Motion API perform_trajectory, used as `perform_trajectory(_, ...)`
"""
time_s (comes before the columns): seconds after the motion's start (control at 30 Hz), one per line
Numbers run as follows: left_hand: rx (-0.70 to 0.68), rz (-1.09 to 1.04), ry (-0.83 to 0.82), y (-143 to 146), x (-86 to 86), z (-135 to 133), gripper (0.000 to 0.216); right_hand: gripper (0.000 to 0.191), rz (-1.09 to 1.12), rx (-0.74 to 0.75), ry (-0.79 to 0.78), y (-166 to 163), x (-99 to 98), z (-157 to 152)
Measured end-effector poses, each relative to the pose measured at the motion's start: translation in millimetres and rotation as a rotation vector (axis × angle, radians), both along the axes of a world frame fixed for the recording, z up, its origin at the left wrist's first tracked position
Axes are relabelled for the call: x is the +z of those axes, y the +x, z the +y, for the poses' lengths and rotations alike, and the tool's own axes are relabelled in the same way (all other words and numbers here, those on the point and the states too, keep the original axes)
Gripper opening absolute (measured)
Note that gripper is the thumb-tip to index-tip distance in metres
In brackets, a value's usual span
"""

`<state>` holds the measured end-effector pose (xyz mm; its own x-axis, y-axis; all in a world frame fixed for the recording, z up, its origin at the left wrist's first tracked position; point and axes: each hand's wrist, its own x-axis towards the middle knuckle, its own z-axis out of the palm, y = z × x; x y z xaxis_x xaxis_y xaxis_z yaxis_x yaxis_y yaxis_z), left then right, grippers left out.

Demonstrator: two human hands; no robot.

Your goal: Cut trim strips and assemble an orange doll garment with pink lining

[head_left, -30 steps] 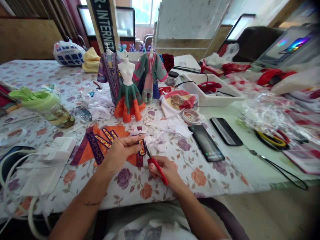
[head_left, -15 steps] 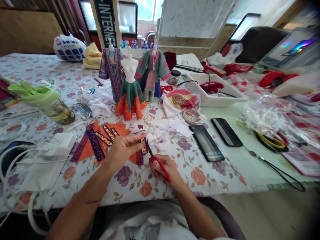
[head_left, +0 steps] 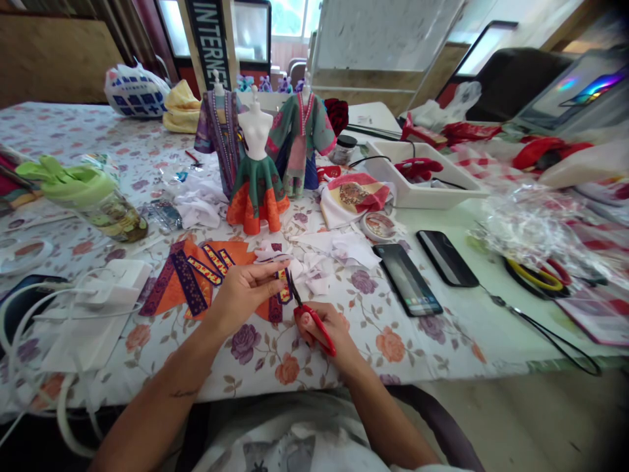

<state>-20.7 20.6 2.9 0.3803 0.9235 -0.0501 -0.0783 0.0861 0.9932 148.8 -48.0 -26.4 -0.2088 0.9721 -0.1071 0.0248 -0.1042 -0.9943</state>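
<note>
My left hand (head_left: pixel 243 295) pinches a narrow strip of yellow and purple patterned trim (head_left: pixel 283 286) between thumb and fingers. My right hand (head_left: pixel 322 331) grips red-handled thread snips (head_left: pixel 317 330), their dark blades pointing up at the trim and almost touching it. Under my left hand lies an orange fabric piece with purple and gold bands (head_left: pixel 191 282). White fabric scraps (head_left: pixel 309 275) are scattered just beyond the snips. Behind them stands a white dress form (head_left: pixel 255 131) wearing a green and orange skirt (head_left: pixel 258 200).
A floral tablecloth (head_left: pixel 304 367) covers the table. Two dressed doll forms (head_left: pixel 302 141) stand at the back. Two smartphones (head_left: pixel 407 280) lie to the right, near a white tray (head_left: pixel 422 190). A green-topped bottle (head_left: pixel 93 196) and a white charger with cables (head_left: pixel 113 285) sit left.
The view has shifted slightly. The snips' blades have moved closer to the trim, and my left hand has turned the strip a little.
</note>
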Motion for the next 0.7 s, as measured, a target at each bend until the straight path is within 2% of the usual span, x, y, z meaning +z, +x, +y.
perform_trajectory(0.7,0.017,0.018,0.002,0.9,0.8,0.0,0.041,0.063,0.02,-0.019,-0.014,0.2,-6.9,-2.4)
